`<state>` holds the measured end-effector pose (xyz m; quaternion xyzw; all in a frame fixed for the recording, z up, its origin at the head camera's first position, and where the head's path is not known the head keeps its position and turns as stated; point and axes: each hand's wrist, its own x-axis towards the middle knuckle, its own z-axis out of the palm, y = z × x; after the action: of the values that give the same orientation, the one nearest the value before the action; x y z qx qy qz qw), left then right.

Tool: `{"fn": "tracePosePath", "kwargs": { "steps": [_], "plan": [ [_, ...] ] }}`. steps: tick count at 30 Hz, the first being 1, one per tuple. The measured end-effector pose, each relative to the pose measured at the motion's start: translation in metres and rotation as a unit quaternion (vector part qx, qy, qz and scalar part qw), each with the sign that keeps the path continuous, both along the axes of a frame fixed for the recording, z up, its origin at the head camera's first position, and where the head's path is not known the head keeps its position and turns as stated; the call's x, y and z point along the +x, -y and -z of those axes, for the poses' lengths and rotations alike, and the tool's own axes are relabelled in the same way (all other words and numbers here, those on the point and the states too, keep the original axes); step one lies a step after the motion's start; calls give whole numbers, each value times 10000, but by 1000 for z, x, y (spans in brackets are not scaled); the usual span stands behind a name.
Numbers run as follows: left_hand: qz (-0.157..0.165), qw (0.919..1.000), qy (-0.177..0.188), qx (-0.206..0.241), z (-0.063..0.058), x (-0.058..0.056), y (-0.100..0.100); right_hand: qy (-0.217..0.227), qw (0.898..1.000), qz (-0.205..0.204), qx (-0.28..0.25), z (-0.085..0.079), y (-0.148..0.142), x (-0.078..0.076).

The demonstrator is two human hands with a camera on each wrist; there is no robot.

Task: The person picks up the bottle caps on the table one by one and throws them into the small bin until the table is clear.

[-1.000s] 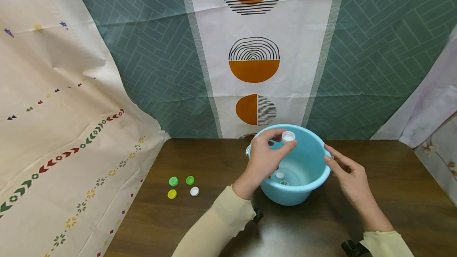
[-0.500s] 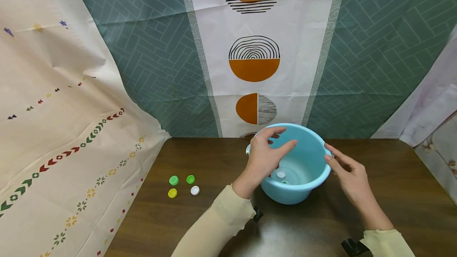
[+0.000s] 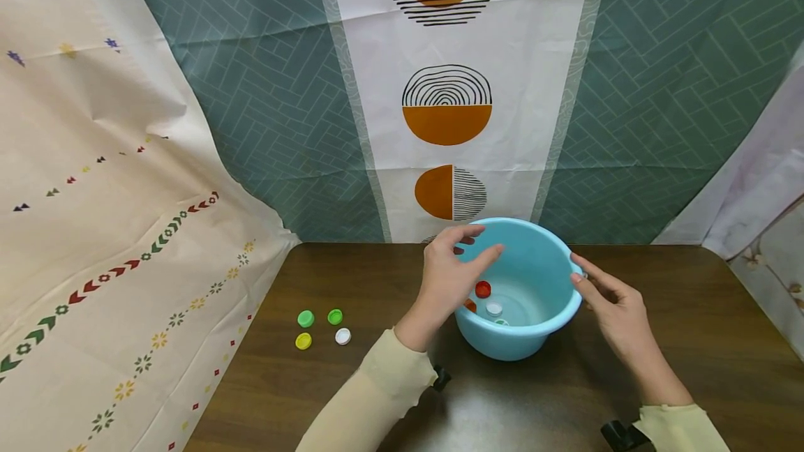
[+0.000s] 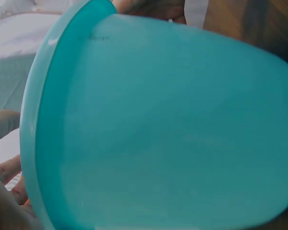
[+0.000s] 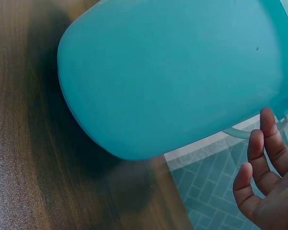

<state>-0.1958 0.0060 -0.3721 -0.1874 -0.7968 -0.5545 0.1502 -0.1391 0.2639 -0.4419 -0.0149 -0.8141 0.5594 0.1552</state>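
Note:
A light blue bucket [image 3: 502, 346] stands upright on the table. Above its left rim hovers my left hand [image 3: 447, 274], thumb and fingers spread apart with nothing between them. My right hand [image 3: 614, 309] holds the bucket's right rim between thumb and fingers; the right wrist view shows several fingertips [image 5: 255, 139] near the outer wall by the handle [image 5: 240, 133]. Inside the bucket lie a red bottle cap [image 3: 483, 289], an orange-red cap [image 3: 470, 305] and a white cap [image 3: 494, 308]. Another cap with green on it [image 3: 502, 322] is partly hidden by the front rim.
Left of the bucket, on the brown wooden table [image 3: 264, 396], lie a green cap [image 3: 306, 319], a second green cap [image 3: 336, 316], a yellow cap [image 3: 303, 341] and a white cap [image 3: 343, 336]. A patterned curtain [image 3: 289, 124] hangs behind the table.
The white cap pinched in my left hand a second ago was released over the bucket. That hand has since moved left, uncovering the red caps inside. My right hand stays on the rim.

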Motion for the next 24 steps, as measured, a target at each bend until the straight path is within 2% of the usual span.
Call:
{"fn": "tracePosePath", "kwargs": {
  "steps": [7,10,12,15,18,21,24],
  "plan": [
    [-262,9994,-106,205,9,-7,31,6,10000,15,4,0,0,0],
    [-581,9981,-185,49,17,-9,51,42,10000,3,11,0,0,0],
    [-930,9953,-218,-178,23,-10,66,42,10000,-12,5,0,0,0],
    [-1531,9868,-141,-504,34,-11,92,29,10000,-32,8,0,0,-1],
    [-2015,9762,140,-785,46,-11,116,19,10000,-47,9,0,-1,-1],
    [-2417,9621,487,-1167,59,-9,139,28,10000,-50,6,0,-1,0],
    [-2773,9442,840,-1568,74,-6,162,46,10000,-74,20,0,-1,0]
  ]
}}
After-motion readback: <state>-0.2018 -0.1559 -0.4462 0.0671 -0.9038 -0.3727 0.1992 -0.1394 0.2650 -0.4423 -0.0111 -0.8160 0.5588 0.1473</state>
